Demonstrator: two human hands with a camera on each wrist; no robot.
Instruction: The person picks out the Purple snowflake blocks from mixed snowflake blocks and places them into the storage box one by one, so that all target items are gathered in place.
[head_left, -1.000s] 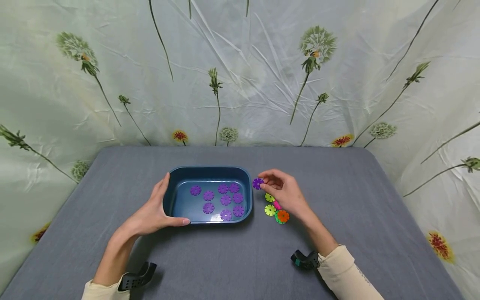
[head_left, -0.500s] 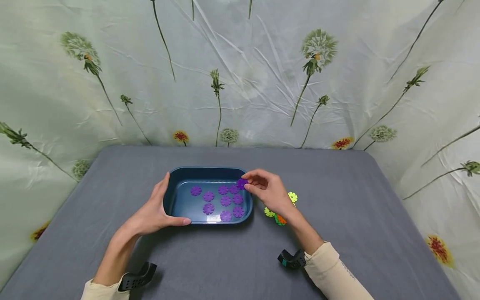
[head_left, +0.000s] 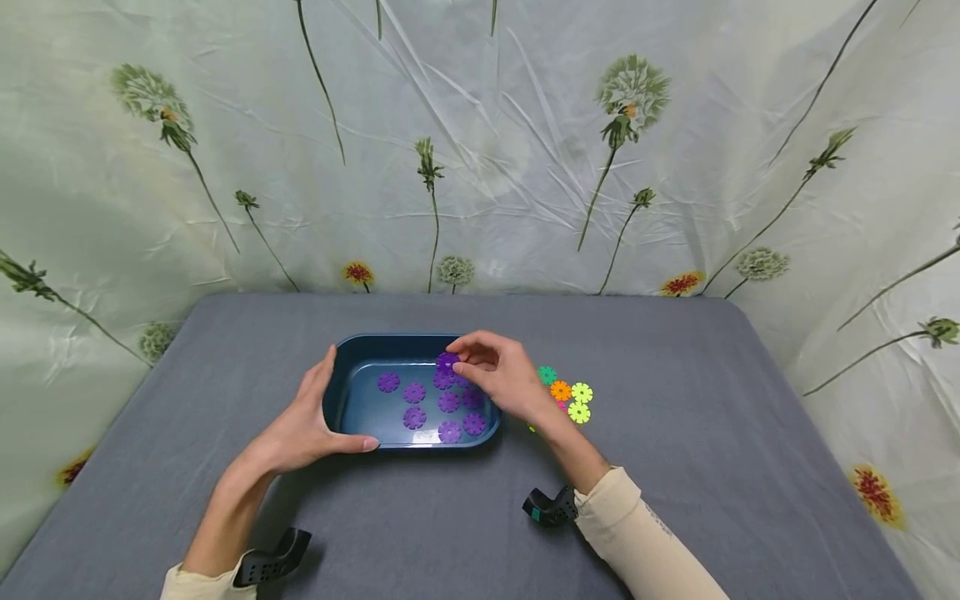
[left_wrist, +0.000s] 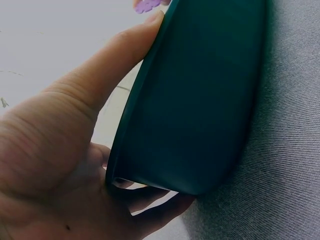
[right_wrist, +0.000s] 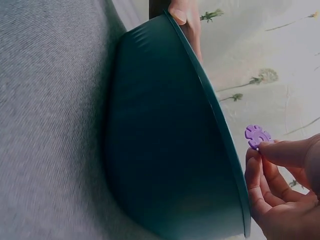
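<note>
A dark blue plastic tub (head_left: 356, 421) sits on the grey cloth, with several flat purple notched discs (head_left: 414, 392) lying inside. My left hand (head_left: 296, 429) holds the tub's left end, the thumb along its front rim and the fingers round the side, as the left wrist view also shows. Over the tub's right part, my right hand (head_left: 501, 379) pinches one purple notched disc (right_wrist: 257, 136) between thumb and forefinger. That hand hides part of the right rim and some discs below it.
Right of the tub lie several loose notched discs: a green disc (head_left: 547, 374), an orange disc (head_left: 560, 390), yellow discs (head_left: 579, 412) and a partly covered pink one. Behind the cloth-covered table (head_left: 645, 333) hangs a flower-printed curtain (head_left: 510, 167).
My right hand has carried the purple disc leftward, from beside the tub's right rim to above its inside. More of the loose coloured discs show now. The left hand stays in place on the tub.
</note>
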